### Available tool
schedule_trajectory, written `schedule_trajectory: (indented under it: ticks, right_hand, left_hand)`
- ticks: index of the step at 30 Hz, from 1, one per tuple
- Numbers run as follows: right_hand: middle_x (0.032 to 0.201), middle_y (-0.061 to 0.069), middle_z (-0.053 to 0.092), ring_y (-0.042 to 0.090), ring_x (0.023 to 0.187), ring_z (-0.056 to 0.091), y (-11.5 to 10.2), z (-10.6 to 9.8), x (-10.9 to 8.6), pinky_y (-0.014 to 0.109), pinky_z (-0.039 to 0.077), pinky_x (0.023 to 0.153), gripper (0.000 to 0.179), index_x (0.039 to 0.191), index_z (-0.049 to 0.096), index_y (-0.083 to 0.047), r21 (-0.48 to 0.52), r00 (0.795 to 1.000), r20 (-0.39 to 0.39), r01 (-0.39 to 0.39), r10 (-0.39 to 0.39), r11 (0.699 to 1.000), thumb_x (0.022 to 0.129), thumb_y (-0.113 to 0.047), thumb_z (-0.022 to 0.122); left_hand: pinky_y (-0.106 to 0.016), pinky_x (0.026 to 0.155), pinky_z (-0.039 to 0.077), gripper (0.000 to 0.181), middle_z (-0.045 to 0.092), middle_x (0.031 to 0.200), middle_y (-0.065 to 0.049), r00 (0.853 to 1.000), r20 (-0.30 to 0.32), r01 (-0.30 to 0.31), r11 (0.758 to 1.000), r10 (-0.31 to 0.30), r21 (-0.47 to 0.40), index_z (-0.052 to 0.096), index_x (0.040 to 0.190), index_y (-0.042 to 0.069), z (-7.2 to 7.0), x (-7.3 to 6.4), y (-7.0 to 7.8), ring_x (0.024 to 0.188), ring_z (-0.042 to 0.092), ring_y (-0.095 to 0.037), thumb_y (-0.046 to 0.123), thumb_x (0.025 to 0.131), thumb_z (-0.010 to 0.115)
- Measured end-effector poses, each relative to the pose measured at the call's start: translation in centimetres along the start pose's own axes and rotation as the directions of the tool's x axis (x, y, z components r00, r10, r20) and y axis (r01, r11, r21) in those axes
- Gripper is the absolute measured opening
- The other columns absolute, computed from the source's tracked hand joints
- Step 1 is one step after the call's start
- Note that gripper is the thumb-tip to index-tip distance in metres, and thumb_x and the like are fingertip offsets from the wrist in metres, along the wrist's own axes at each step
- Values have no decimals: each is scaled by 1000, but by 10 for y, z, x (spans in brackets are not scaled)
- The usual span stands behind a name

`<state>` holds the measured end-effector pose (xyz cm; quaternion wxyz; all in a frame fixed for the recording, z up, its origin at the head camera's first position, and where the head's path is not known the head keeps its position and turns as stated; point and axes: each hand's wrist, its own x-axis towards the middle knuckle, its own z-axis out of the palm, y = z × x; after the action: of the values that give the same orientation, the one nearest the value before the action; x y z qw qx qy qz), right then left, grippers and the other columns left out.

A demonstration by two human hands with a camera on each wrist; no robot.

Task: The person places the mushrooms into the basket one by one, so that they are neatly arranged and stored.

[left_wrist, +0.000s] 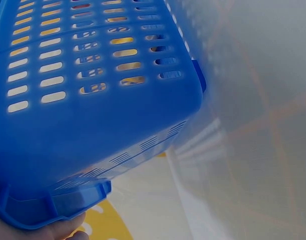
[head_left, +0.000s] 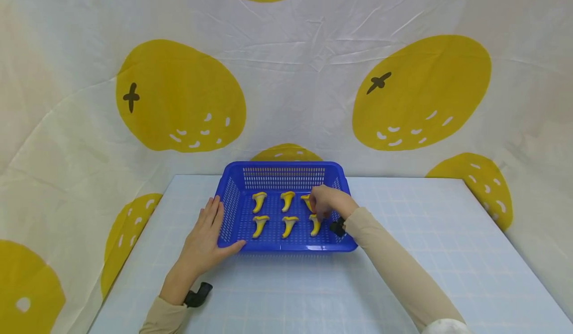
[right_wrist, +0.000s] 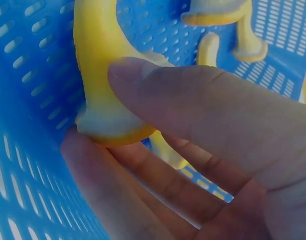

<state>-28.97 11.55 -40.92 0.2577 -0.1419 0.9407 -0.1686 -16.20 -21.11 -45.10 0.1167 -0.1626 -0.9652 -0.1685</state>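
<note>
A blue plastic basket [head_left: 286, 247] with slotted walls stands on the table, and several yellow chanterelle-like mushrooms [head_left: 289, 226] lie inside it in two rows. My left hand [head_left: 203, 237] rests at its front left corner, fingers straight along the left rim and thumb over the front rim. My right hand [head_left: 329, 201] reaches down inside at the right end. In the right wrist view, its thumb presses on one yellow mushroom [right_wrist: 96, 55] near the pale cap edge, with fingers curled under the other side. The head view hides part of the two rightmost mushrooms behind this hand.
The table [head_left: 447, 244] has a pale blue checked cover. Behind it hangs a white cloth [head_left: 295, 100] printed with large yellow fruit. A black wrist strap [head_left: 198, 295] is on the left wrist, and a black device [head_left: 337, 227] is at the right wrist.
</note>
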Motion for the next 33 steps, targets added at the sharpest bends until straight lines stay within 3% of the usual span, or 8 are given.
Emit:
schedule_trajectory:
  ticks: [7,13,23,30,33]
  right_hand:
    - [86,7,64,23,73,66,1,0,0,32,59,68,20,94,70,-4,21,999,5,-33,33,999,78,4,80]
    - [87,6,65,23,75,65,1,0,1,32,59,69,24,97,70,-5,38,998,20,-56,55,998,78,0,82]
    - [86,7,65,25,79,65,-1,-5,-6,35,58,71,21,89,67,-10,29,999,24,-47,47,998,79,-15,85]
    - [93,7,64,28,83,67,-6,-16,-19,38,59,73,23,96,66,-9,39,999,-35,9,-8,999,88,-28,76]
    - [96,7,64,26,81,65,-8,-25,-31,40,58,73,24,99,66,-9,13,994,-85,69,-68,998,91,-31,72]
  left_hand:
    - [-46,122,9,113,11,162,-26,999,-27,-22,1000,22,6,22,152,-11,1,0,-1,150,9,-41,63,81,69]
    - [-45,123,7,113,9,163,-23,1000,-10,-11,1000,11,5,20,153,-9,1,1,-2,151,6,-38,64,81,68]
    - [-45,123,7,114,7,163,-23,1000,7,-4,1000,4,1,18,154,-9,1,2,-1,151,5,-38,65,82,66]
    - [-47,122,8,114,7,164,-23,1000,23,15,1000,-15,20,18,154,-9,0,2,-2,151,4,-37,66,82,66]
    - [-48,122,10,115,7,164,-23,999,30,20,1000,-20,19,18,154,-9,-1,2,-1,151,3,-36,66,82,66]
